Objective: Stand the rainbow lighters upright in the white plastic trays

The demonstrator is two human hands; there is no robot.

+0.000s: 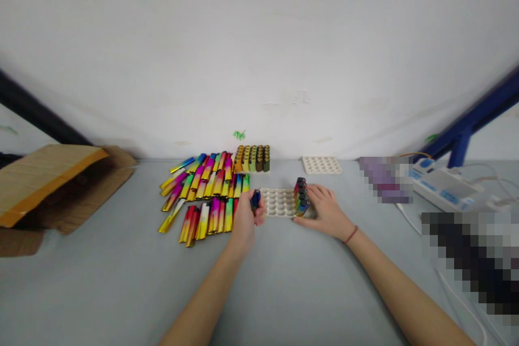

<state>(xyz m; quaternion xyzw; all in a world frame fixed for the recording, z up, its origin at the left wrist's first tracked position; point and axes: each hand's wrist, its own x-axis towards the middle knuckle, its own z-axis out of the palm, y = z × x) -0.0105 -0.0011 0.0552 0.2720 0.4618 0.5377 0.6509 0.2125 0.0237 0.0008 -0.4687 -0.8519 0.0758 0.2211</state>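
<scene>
My left hand (pixel 245 215) is closed around a dark blue metallic lighter (pixel 255 199), held upright at the left end of a white tray with round holes (pixel 279 203). At the tray's right end stands a row of several shiny lighters (pixel 302 197) with dark ends up. My right hand (pixel 324 210) curves around that end, thumb along the front and fingers behind, gripping the tray; the palm side is hidden. Left of the tray, many rainbow-and-gold lighters (pixel 208 178) lie in loose rows on the grey table (pixel 284 292).
Behind the pile stands a filled block of upright lighters (pixel 253 158). A second white holed tray (pixel 322 165) lies near the wall. At left is an open cardboard box (pixel 52 189). A power strip (pixel 446 186), white cables (pixel 458 292) and blurred-out items are at right.
</scene>
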